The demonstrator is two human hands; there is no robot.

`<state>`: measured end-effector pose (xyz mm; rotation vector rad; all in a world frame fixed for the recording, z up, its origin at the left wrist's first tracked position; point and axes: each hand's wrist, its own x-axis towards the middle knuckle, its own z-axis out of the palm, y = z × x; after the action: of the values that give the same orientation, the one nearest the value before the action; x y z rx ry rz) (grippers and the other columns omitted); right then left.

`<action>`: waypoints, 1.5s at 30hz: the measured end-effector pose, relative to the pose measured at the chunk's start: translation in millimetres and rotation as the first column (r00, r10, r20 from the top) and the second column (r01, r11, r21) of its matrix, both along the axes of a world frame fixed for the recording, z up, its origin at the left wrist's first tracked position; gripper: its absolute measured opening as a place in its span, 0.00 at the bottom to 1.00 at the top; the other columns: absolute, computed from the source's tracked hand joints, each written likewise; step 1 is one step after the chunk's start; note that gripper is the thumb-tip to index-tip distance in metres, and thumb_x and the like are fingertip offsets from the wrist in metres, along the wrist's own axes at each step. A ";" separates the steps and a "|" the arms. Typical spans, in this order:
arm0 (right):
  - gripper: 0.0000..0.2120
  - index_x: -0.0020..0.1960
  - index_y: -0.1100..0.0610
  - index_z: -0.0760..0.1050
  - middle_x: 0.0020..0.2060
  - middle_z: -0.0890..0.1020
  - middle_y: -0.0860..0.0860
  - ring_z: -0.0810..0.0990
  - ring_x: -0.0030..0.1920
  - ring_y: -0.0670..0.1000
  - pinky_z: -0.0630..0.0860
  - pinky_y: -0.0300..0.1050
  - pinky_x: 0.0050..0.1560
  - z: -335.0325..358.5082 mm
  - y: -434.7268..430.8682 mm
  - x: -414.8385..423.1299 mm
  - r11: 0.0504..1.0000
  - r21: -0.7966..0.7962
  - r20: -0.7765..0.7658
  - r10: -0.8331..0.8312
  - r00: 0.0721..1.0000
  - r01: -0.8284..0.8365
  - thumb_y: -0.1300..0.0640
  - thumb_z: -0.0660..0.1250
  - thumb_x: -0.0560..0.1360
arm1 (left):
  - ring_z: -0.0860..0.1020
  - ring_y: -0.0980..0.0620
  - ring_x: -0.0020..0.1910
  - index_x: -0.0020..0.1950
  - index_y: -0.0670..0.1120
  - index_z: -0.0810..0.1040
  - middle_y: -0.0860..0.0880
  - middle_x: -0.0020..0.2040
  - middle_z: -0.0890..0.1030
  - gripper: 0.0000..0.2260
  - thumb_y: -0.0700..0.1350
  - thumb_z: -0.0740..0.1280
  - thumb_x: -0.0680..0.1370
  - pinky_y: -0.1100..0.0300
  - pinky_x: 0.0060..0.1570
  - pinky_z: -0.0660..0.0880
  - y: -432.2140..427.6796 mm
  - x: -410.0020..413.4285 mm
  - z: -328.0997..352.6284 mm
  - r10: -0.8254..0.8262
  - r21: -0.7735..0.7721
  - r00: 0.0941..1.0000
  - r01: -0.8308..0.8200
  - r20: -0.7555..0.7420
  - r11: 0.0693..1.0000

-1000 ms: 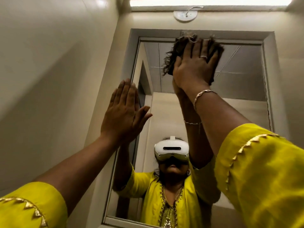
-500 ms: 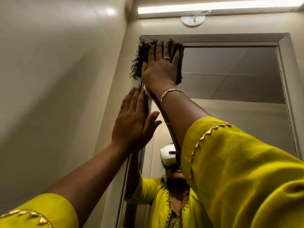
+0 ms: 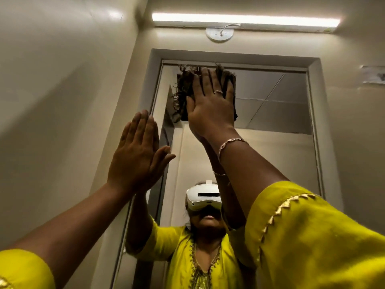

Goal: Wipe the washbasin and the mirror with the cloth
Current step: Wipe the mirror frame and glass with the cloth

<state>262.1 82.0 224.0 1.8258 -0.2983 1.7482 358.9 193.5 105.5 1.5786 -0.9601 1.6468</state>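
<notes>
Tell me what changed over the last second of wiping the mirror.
The right hand swept the dark cloth leftward along the top edge of the mirror, from near the middle into the top left corner, then back a little to the right. It kept the cloth pressed flat, fingers straight. The left hand stayed flat at the mirror's left edge.

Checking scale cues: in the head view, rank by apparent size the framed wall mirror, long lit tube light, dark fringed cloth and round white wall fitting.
1. Framed wall mirror.
2-3. Long lit tube light and dark fringed cloth: unsure; light longer, cloth broader, partly hidden by the right hand.
4. Round white wall fitting.
</notes>
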 end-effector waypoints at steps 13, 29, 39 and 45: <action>0.25 0.76 0.50 0.47 0.77 0.49 0.51 0.44 0.76 0.52 0.41 0.57 0.74 -1.1 -95.9 -108.3 0.983 0.159 0.062 -0.098 0.993 0.087 0.47 0.48 0.81 | 0.50 0.44 0.74 0.73 0.34 0.55 0.36 0.75 0.55 0.45 0.70 0.34 0.73 0.50 0.73 0.49 0.2 2.5 1.7 0.026 0.019 1.000 -0.026 -0.010 0.999; 0.26 0.76 0.52 0.46 0.77 0.47 0.54 0.43 0.76 0.55 0.37 0.54 0.72 -26.0 -81.1 -73.2 0.967 0.252 0.216 -0.095 0.972 0.038 0.46 0.45 0.81 | 0.48 0.47 0.75 0.74 0.37 0.53 0.39 0.76 0.54 0.50 0.75 0.35 0.69 0.53 0.72 0.49 -1.0 -1.2 1.9 -0.113 -0.012 0.993 0.113 -0.034 0.994; 0.27 0.76 0.54 0.46 0.76 0.47 0.55 0.42 0.76 0.56 0.34 0.54 0.71 -39.0 -4.8 3.0 0.988 0.151 0.143 0.006 0.990 -0.028 0.47 0.46 0.80 | 0.48 0.48 0.76 0.75 0.39 0.49 0.41 0.77 0.51 0.49 0.75 0.35 0.68 0.54 0.74 0.50 1.4 -1.7 0.0 -0.212 -0.020 0.976 0.211 -0.052 0.977; 0.27 0.76 0.55 0.42 0.76 0.44 0.55 0.39 0.76 0.56 0.34 0.57 0.72 -41.3 35.1 32.6 0.989 0.138 0.030 0.046 0.998 -0.050 0.47 0.45 0.80 | 0.49 0.46 0.76 0.74 0.37 0.51 0.39 0.76 0.53 0.47 0.73 0.36 0.71 0.51 0.73 0.52 2.9 -4.0 -1.3 -0.316 -0.032 0.949 0.316 0.008 0.948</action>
<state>294.7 117.0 182.7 1.9228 -0.3984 1.8262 355.0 196.4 104.2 1.3204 -1.1168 1.4330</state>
